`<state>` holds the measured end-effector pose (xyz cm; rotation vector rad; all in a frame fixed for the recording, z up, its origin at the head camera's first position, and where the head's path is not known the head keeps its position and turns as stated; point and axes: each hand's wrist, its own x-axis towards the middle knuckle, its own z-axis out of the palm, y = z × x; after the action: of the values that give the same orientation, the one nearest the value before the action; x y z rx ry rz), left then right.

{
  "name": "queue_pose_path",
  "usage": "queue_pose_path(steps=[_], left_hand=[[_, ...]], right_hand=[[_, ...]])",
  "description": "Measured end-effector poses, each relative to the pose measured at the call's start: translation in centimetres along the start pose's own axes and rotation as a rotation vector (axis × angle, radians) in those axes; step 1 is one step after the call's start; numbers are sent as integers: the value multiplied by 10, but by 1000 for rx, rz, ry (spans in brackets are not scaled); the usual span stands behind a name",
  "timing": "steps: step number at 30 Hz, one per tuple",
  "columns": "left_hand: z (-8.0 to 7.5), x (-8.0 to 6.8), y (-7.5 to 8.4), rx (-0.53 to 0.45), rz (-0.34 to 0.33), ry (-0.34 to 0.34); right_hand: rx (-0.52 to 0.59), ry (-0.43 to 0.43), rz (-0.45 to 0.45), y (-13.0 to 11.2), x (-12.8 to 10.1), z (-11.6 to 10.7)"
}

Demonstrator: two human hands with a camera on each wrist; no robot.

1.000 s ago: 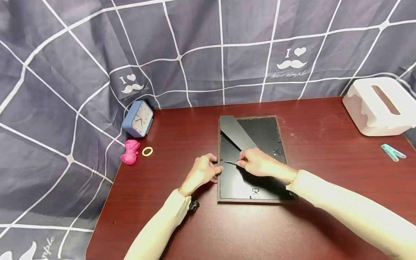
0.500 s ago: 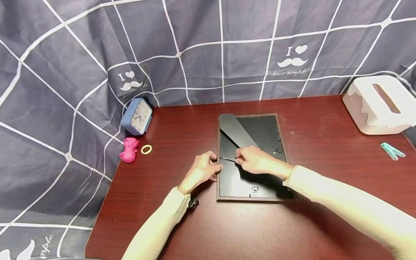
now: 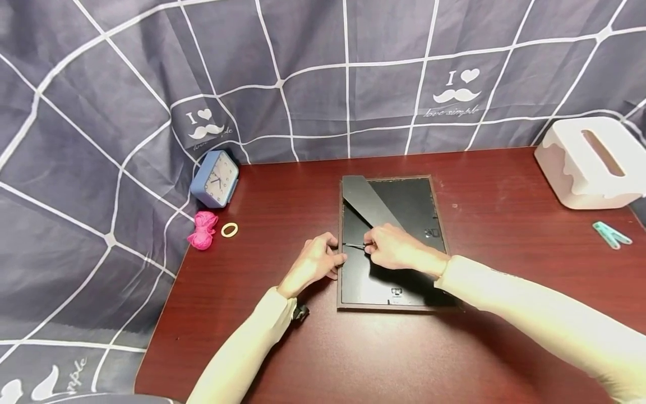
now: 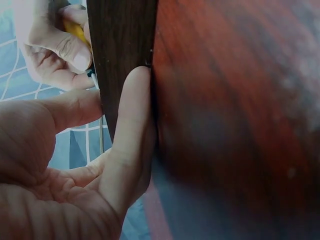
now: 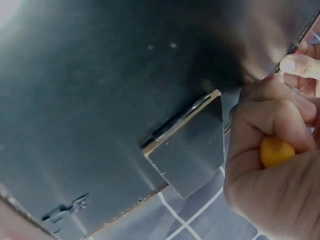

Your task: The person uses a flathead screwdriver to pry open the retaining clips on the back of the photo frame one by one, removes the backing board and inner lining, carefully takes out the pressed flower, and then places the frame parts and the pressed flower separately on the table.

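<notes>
The right hand [image 3: 398,249] has pushed the screwdriver [image 3: 355,246] closer to the frame [image 3: 341,280] edge.

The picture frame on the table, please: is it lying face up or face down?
Face down: the picture frame shows its black backing and stand.

yellow tool handle [image 5: 276,151] mostly hidden by right hand's fingers [image 5: 265,117], tissue box [image 3: 593,163] cropped

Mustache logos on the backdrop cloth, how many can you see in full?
2. One mustache logo sits left, just above the blue clock; another is upper right, above the picture frame. Part of a third shows at the bottom left corner.
</notes>
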<state>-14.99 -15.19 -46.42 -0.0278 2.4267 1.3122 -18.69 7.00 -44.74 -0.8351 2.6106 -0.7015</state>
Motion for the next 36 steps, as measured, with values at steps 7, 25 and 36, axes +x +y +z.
queue_pose_path(steps=[7,25,36], left_hand=[[-2,2,-1,10,2,-6],[-2,6,-2,-16,16,-24],[-3,4,-4,-27,42,-34]], right_hand=[[4,14,-29,7,0,4],[78,14,-78,19,2,3],[104,58,-78,23,-1,11]])
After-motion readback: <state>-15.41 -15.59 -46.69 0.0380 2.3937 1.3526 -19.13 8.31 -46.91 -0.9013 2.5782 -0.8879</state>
